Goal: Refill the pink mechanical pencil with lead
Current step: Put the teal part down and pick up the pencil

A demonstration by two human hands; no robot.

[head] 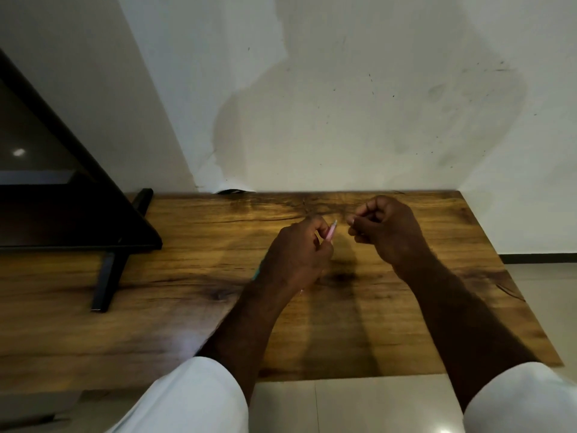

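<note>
Holding the pink mechanical pencil [331, 232] raised above the wooden table [187, 260], the left hand [296, 254] is curled around its barrel with one end pointing up toward the right hand [387, 229]. That hand's thumb and forefinger are pressed together just beside the end, perhaps on a lead too thin to see. Judged mid-task: insertion and closing remain; no readable writing.

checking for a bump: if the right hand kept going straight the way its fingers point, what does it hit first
Most likely the pencil tip held up in the left hand. The right hand has its pinched fingers aimed left at it across a small gap, though depth is hard to judge from one view.
</note>
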